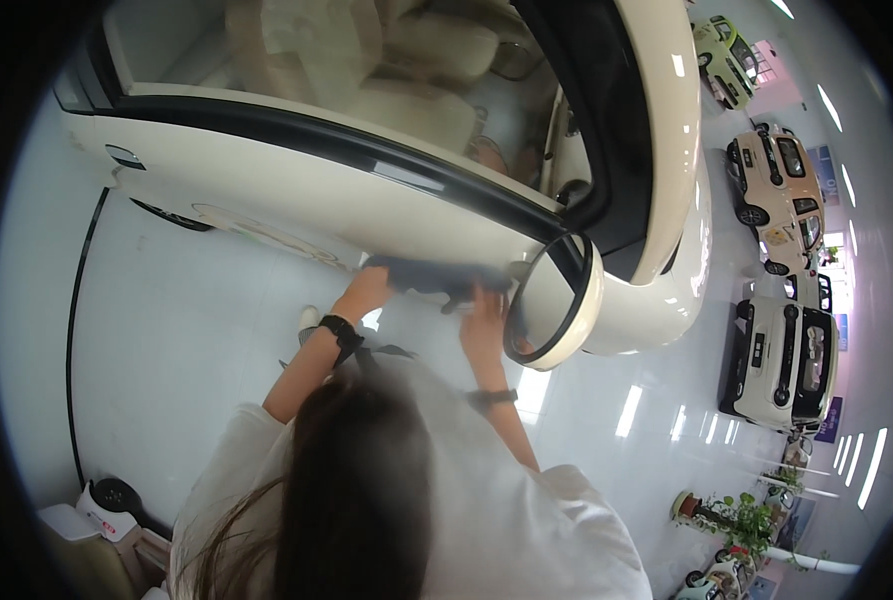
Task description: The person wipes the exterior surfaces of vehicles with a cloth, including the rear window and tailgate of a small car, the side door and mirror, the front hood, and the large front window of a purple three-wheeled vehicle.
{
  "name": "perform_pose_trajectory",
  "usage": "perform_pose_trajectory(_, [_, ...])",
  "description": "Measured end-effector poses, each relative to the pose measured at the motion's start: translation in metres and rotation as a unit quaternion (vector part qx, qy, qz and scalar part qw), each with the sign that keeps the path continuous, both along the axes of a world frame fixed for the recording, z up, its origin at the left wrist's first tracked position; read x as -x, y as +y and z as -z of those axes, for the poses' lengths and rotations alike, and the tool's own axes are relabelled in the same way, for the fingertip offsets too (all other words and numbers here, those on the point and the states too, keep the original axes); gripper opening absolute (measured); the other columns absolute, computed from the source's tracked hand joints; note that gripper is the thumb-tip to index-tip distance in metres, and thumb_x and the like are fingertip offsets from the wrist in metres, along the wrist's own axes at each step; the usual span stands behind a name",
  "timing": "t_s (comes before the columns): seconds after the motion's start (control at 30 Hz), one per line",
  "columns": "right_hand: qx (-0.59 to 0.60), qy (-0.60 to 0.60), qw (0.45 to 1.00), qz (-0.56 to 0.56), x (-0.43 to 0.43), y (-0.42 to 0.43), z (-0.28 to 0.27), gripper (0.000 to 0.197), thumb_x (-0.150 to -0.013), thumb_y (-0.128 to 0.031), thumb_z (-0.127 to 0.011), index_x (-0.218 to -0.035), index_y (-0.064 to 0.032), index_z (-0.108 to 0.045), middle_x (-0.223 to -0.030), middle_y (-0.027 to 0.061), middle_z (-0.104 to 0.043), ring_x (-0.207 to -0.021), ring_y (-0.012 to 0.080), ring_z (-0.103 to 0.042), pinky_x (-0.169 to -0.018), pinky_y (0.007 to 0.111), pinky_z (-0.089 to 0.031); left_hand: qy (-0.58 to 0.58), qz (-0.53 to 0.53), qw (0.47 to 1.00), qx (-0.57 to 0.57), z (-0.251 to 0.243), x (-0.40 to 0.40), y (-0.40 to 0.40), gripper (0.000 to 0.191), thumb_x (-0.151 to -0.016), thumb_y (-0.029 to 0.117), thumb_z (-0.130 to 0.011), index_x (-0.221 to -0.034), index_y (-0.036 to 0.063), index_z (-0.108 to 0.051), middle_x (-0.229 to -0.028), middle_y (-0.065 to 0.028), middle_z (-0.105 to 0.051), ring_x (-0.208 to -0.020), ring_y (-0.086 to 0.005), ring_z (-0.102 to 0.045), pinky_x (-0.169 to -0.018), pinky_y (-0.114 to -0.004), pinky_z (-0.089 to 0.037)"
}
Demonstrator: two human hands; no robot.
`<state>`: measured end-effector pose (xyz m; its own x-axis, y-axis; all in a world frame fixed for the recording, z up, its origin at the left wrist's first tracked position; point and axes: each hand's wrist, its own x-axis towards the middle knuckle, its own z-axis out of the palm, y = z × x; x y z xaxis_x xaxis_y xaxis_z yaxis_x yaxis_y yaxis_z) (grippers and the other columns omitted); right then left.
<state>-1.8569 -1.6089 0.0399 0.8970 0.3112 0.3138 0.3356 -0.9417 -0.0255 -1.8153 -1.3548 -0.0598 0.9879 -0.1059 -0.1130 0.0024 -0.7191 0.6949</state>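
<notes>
A dark grey-blue cloth (pixel 439 274), blurred, stretches between my two hands beside the lower part of a cream car door (pixel 266 169). My left hand (pixel 371 286) grips its left end; a black watch (pixel 341 335) is on that wrist. At the cloth's right end is my right hand (pixel 484 315), its fingers laid over the fabric and blurred. Whether the cloth touches the door panel is hard to tell. Close to the right of that hand juts the round side mirror (pixel 595 300) in a cream housing.
The door handle (pixel 125 157) is at the upper left. Parked off to the right are a white car (pixel 773 367), a beige car (pixel 780 195) and a green car (pixel 728 64). A potted plant (pixel 746 521) stands at the lower right. Along the left floor runs a black line (pixel 72 337).
</notes>
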Motion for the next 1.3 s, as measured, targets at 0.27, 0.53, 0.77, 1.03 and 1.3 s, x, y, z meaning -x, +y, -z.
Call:
perform_pose_trajectory(0.27, [-0.632,0.19,0.598,0.454,0.085,-0.153,0.145,0.022,-0.09,-0.014,-0.066,-0.102,0.0033,-0.069,-0.091,0.0074,-0.069,-0.071,0.0171,-0.063,-0.059,0.028,-0.052,-0.017,0.171,0.984,-0.046,-0.004,0.005,-0.035,0.011,-0.065,0.002,-0.062,-0.072,-0.0013,-0.07,-0.075,-0.023,-0.066,-0.076,-0.0413,-0.066,-0.074,-0.046,-0.053])
perform_pose_trajectory(0.53, [-0.833,0.217,0.375,0.344,0.068,-0.042,0.106,0.038,-0.094,-0.016,-0.063,-0.125,0.0041,-0.056,-0.116,0.0119,-0.059,-0.106,0.0234,-0.059,-0.093,0.031,-0.051,-0.049,0.134,0.99,0.015,-0.019,-0.022,0.092,0.027,-0.067,-0.005,-0.058,-0.091,-0.0021,-0.071,-0.087,-0.0224,-0.068,-0.089,-0.0367,-0.066,-0.081,-0.042,-0.052])
perform_pose_trajectory(0.77, [-0.778,0.336,0.522,0.098,-0.05,0.158,-0.034,0.041,-0.09,-0.017,-0.067,-0.123,0.0061,-0.057,-0.12,0.0135,-0.06,-0.113,0.0294,-0.058,-0.1,0.037,-0.047,-0.07,0.023,0.996,0.051,-0.106,-0.043,0.325,0.025,-0.076,-0.009,-0.053,-0.095,0.0008,-0.068,-0.096,-0.0172,-0.067,-0.092,-0.0326,-0.065,-0.084,-0.038,-0.052])
perform_pose_trajectory(1.03, [-0.619,0.421,0.641,-0.168,-0.116,0.369,-0.129,0.045,-0.092,-0.012,-0.063,-0.133,0.0035,-0.055,-0.13,0.0173,-0.059,-0.121,0.0225,-0.057,-0.101,0.03,-0.041,-0.364,-0.141,0.895,-0.218,-0.222,-0.054,0.518,0.052,-0.082,-0.009,-0.05,-0.134,-0.0025,-0.05,-0.132,-0.0207,-0.056,-0.123,-0.0377,-0.051,-0.106,-0.039,-0.042])
perform_pose_trajectory(1.3, [-0.685,0.484,0.502,-0.21,-0.115,0.446,-0.125,0.05,-0.091,-0.003,-0.052,-0.141,0.0042,-0.046,-0.137,0.0161,-0.055,-0.134,0.0247,-0.047,-0.102,0.03,-0.04,-0.373,-0.333,0.838,-0.217,-0.164,-0.105,0.504,0.075,-0.087,0.015,-0.061,-0.148,-0.0047,-0.023,-0.152,-0.0211,-0.031,-0.136,-0.0388,-0.035,-0.116,-0.046,-0.026])
